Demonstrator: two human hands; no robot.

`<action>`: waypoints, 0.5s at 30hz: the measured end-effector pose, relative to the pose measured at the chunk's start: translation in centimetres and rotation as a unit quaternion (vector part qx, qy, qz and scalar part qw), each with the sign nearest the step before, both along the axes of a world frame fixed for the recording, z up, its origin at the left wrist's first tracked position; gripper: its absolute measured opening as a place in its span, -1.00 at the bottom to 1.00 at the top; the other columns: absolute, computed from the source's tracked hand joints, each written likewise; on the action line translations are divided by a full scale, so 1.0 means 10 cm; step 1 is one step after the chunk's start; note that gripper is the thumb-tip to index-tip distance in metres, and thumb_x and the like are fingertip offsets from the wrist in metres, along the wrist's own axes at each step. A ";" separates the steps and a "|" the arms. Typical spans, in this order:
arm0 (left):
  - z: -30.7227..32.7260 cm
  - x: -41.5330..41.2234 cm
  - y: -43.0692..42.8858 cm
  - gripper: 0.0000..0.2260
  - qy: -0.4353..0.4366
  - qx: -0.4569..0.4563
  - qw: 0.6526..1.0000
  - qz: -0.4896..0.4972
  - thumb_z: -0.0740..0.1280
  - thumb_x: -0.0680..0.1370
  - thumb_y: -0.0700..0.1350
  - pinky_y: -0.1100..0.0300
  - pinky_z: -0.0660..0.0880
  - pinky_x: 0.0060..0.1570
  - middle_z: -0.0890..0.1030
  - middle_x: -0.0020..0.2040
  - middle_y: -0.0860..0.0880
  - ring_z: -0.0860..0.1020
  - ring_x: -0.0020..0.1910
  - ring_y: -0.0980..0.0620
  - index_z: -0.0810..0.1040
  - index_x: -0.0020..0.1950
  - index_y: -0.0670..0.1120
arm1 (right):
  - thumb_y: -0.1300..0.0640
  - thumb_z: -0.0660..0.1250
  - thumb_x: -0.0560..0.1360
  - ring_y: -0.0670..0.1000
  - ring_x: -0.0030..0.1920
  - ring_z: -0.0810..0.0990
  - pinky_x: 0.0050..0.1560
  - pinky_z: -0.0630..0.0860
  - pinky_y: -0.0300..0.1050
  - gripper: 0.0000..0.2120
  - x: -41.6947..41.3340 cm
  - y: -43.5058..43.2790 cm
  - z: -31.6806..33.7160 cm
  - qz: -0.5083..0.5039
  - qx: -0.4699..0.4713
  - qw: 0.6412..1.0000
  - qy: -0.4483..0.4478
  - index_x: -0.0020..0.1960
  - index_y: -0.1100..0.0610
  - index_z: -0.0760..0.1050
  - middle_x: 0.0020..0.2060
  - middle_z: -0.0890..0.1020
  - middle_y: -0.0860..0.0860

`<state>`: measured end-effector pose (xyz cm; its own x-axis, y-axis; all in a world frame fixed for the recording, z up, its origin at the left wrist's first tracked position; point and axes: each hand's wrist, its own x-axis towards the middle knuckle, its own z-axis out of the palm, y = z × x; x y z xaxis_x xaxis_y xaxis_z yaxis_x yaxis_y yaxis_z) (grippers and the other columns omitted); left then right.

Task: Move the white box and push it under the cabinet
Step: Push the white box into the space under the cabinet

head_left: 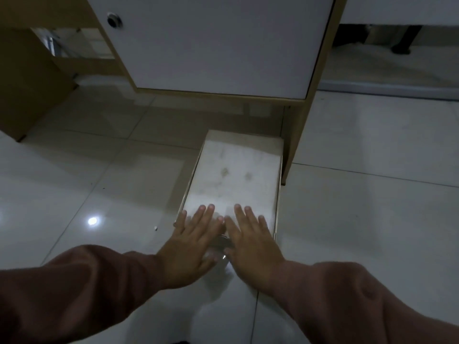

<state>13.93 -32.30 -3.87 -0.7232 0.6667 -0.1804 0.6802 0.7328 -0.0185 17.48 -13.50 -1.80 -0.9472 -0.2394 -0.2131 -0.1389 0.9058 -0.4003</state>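
1. Head view, taking the white box as the landmark: far left of it, a brown wooden panel stands on the floor, its lower corner on the tiles
2. Left of the box, the glossy tiled floor shows a bright round light reflection and a small white speck
3. The left hand, in a reddish-brown sleeve, lies flat with fingers spread on the box's near left corner, palm down, gripping nothing
4. The box itself rests on the floor, its top face smudged with a few dark marks, its far end lying below the front edge of the cabinet, its near part out on the tiles
5. Between the two hands at the box's near edge sits something small and shiny; what it is cannot be told
6. The right hand lies flat on the box's near right part, fingers spread, just beside the left hand, their inner edges close to touching
7. Right of the box, the cabinet's wooden side leg stands just beside its long edge
8. Above the box hangs the cabinet's white door with a round lock near its upper left
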 end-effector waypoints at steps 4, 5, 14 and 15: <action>-0.07 0.10 0.06 0.04 -0.014 -0.032 0.999 0.008 0.35 0.26 0.23 -0.22 0.24 0.37 0.35 0.48 -0.23 0.29 0.46 -0.24 -0.14 0.54 -0.11 | 0.19 0.22 0.51 0.19 0.55 -0.15 0.39 -0.34 0.07 -0.27 0.14 -0.03 -0.20 0.011 0.032 0.999 0.022 0.54 0.08 -0.12 0.56 -0.09 0.14; -0.06 0.09 0.08 0.08 -0.018 -0.033 0.999 0.011 0.37 0.22 0.22 -0.23 0.25 0.32 0.37 0.47 -0.22 0.33 0.44 -0.24 -0.14 0.55 -0.11 | 0.21 0.25 0.47 0.20 0.55 -0.09 0.38 -0.31 0.09 -0.25 0.14 -0.02 -0.22 0.013 0.039 0.999 0.032 0.54 0.08 -0.08 0.55 -0.04 0.15; 0.04 -0.12 0.34 -0.06 -0.136 -0.099 0.985 0.042 0.26 0.46 0.17 -0.18 -0.38 0.40 -0.52 0.39 -0.01 -0.50 0.38 -0.07 -0.38 0.52 -0.03 | 0.30 0.20 0.44 0.11 0.56 -0.17 0.51 -0.18 0.06 -0.23 -0.07 0.14 -0.13 0.014 0.026 0.999 0.013 0.54 0.03 -0.09 0.56 -0.09 0.09; 0.06 -0.18 0.39 -0.05 -0.140 -0.099 0.984 0.041 0.27 0.45 0.17 -0.20 -0.37 0.41 -0.51 0.40 0.00 -0.51 0.37 -0.06 -0.39 0.52 -0.03 | 0.31 0.20 0.44 0.10 0.56 -0.16 0.52 -0.15 0.07 -0.23 -0.10 0.16 -0.12 0.008 0.026 1.000 0.015 0.53 0.03 -0.08 0.57 -0.08 0.09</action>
